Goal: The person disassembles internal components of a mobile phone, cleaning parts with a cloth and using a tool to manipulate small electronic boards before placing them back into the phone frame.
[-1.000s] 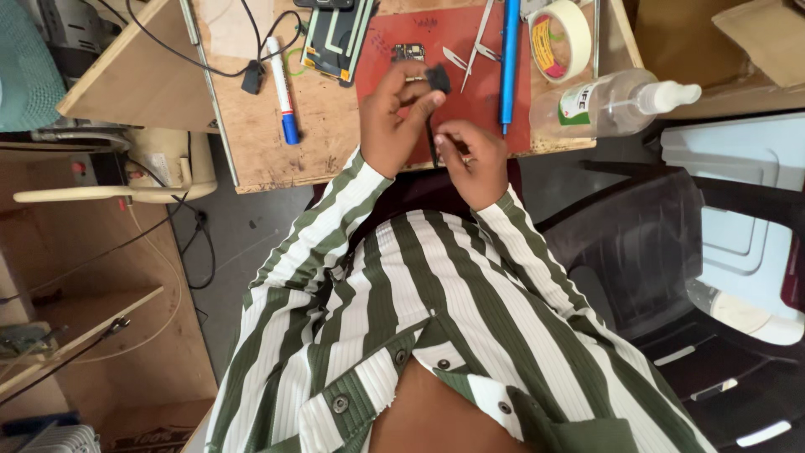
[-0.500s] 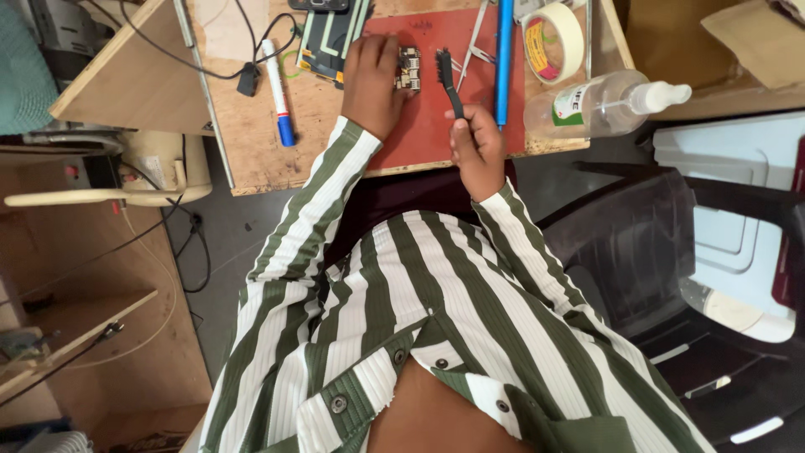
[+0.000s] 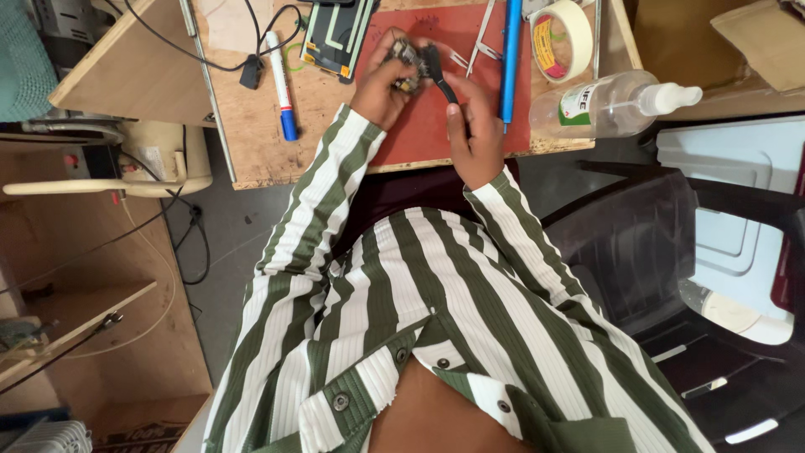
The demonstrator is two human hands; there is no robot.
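1. Left hand [image 3: 381,84] grips a small circuit board [image 3: 404,63] above the red mat [image 3: 419,126] on the counter [image 3: 251,126].
2. Right hand [image 3: 474,126] is closed on a black brush [image 3: 436,71], its head touching the board; this looks like brushing, which calls for light strokes.

Bright, even daylight, soft shadows, mild glare on the plastic bottle [image 3: 616,102], wide-angle stretching at edges.
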